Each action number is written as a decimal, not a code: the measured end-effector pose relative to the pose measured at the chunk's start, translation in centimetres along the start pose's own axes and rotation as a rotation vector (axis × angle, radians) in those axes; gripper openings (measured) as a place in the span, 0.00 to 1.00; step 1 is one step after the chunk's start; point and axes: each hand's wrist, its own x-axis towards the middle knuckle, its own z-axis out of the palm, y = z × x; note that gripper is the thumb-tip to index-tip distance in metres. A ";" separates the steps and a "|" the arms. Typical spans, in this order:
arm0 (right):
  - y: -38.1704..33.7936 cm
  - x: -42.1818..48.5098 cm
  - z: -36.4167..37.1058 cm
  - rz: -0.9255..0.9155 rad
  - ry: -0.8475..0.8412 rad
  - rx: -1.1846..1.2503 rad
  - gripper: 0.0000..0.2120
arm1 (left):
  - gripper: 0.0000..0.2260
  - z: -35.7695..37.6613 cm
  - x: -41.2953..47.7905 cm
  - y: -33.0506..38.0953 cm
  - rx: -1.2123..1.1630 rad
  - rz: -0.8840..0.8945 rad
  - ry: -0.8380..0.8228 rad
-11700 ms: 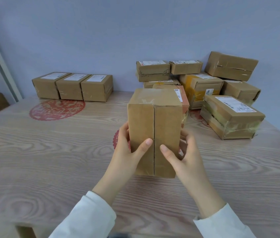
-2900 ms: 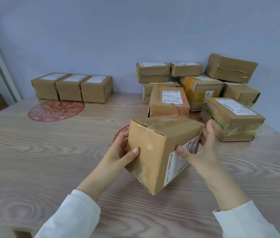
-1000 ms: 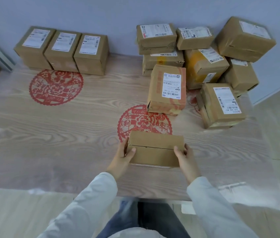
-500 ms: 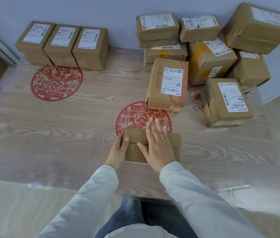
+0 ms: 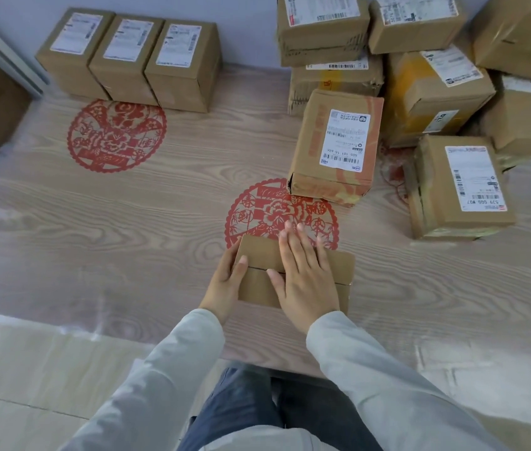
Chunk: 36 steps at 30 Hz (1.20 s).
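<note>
The person is pressing a plain brown cardboard box (image 5: 342,265) with the right hand (image 5: 303,275), its fingers (image 5: 293,242) lying straight and spread across the top, while the left hand (image 5: 225,281) is gripping the box's left end. The box is sitting on the wood-grain surface (image 5: 127,239), covering the near edge of the round red paper-cut decal (image 5: 267,206). Pressing evenly is probably what is needed to stop it sliding.
</note>
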 end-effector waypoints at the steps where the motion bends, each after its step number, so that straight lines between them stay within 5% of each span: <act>1: 0.0 0.0 0.0 0.003 0.003 0.000 0.32 | 0.16 -0.1 0.0 0.0 0.003 0.002 -0.009; 14: 0.0 0.2 0.2 0.007 -0.022 0.019 0.29 | 0.18 -0.3 0.1 0.5 -0.012 -0.007 -0.083; 22: 2.7 -2.4 -3.3 0.176 0.106 0.491 0.50 | 0.29 -2.6 -0.6 -0.3 0.063 0.064 -0.169; 28: 4.3 -7.4 -3.0 0.464 -0.132 0.739 0.58 | 0.37 -5.0 -1.4 -2.9 0.239 0.086 -0.267; 31: 4.3 -7.4 -2.1 0.563 -0.099 0.851 0.55 | 0.31 -4.8 -1.4 -3.1 0.271 0.087 -0.270; 36: 4.4 -5.8 -3.0 0.710 -0.014 0.977 0.41 | 0.37 -3.8 -1.2 -1.4 0.183 0.072 -0.189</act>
